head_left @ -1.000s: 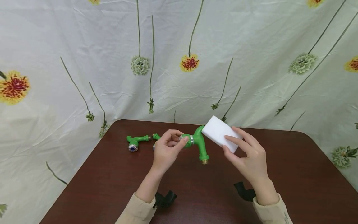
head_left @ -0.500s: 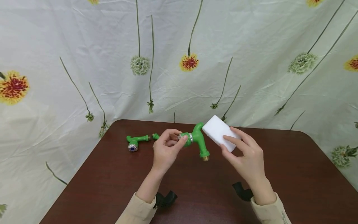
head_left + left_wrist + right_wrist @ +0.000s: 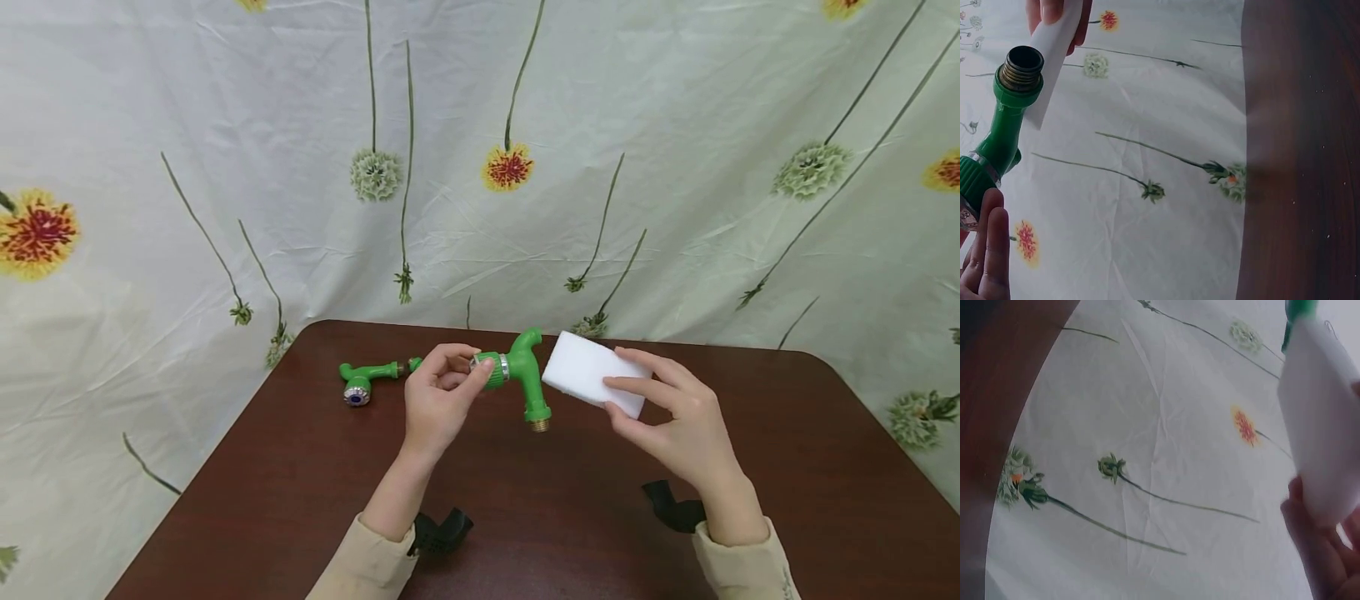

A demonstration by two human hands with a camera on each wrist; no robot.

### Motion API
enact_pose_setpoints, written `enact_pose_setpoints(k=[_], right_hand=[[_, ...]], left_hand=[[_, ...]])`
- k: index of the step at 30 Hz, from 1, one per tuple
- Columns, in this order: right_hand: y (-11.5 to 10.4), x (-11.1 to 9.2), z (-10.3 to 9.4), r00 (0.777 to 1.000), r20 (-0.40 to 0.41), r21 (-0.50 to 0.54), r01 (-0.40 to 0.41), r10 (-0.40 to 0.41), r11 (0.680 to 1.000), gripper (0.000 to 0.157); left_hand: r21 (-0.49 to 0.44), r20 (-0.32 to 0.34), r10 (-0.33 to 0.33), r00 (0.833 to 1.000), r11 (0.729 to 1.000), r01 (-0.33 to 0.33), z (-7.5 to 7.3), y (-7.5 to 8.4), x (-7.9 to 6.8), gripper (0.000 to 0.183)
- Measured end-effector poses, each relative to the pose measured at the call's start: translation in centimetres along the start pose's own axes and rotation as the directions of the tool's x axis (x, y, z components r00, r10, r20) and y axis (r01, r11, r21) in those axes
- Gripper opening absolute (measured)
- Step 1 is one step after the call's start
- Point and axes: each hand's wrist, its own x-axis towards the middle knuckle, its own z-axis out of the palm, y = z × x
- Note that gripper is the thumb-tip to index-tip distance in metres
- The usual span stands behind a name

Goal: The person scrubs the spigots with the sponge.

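Note:
A green faucet (image 3: 527, 375) with a brass threaded end is held above the table by my left hand (image 3: 438, 400), whose thumb and fingers pinch its ribbed knob. The left wrist view shows the faucet (image 3: 1002, 128) with its open threaded end up close. My right hand (image 3: 682, 412) grips a white sponge block (image 3: 588, 373) between thumb and fingers, just right of the faucet; a small gap parts them in the head view. In the right wrist view the sponge (image 3: 1322, 425) hides most of the faucet. The left palm's inner side is hidden.
On the dark red-brown table (image 3: 570, 517), another green faucet (image 3: 363, 382) lies at the back left. Part of a further green piece (image 3: 414, 363) shows behind my left hand. A floral cloth (image 3: 450, 167) hangs behind the table. Black wrist mounts (image 3: 442, 532) sit on both wrists.
The sponge has tilted flatter and dropped slightly, and my right hand has shifted a little right. My left hand has carried the faucet slightly left and up.

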Motion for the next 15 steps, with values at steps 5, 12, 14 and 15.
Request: enact_pose_setpoints(k=[5, 12, 14, 15], right_hand=[[0.0, 0.1, 0.2, 1.000, 0.006, -0.010, 0.015, -0.014, 1.000, 0.026], [-0.1, -0.1, 0.2, 0.999, -0.003, 0.042, -0.045, 0.046, 0.998, 0.020], [-0.2, -0.1, 0.4, 0.995, -0.046, 0.033, -0.085, 0.087, 0.996, 0.021], [-0.3, 0.0, 0.5, 0.992, -0.067, 0.030, -0.101, 0.103, 0.994, 0.023]], left_hand=[[-0.024, -0.015, -0.003, 1.000, 1.000, 0.003, -0.2, -1.7, 0.2, 0.017], [-0.162, -0.031, -0.020, 0.999, 0.987, 0.014, -0.6, -2.2, 0.5, 0.021], [-0.211, -0.008, -0.042, 0.999, 0.977, 0.039, -0.6, -2.1, 0.5, 0.023], [-0.232, 0.005, -0.054, 0.999, 0.971, 0.053, -0.6, -2.1, 0.5, 0.024]])
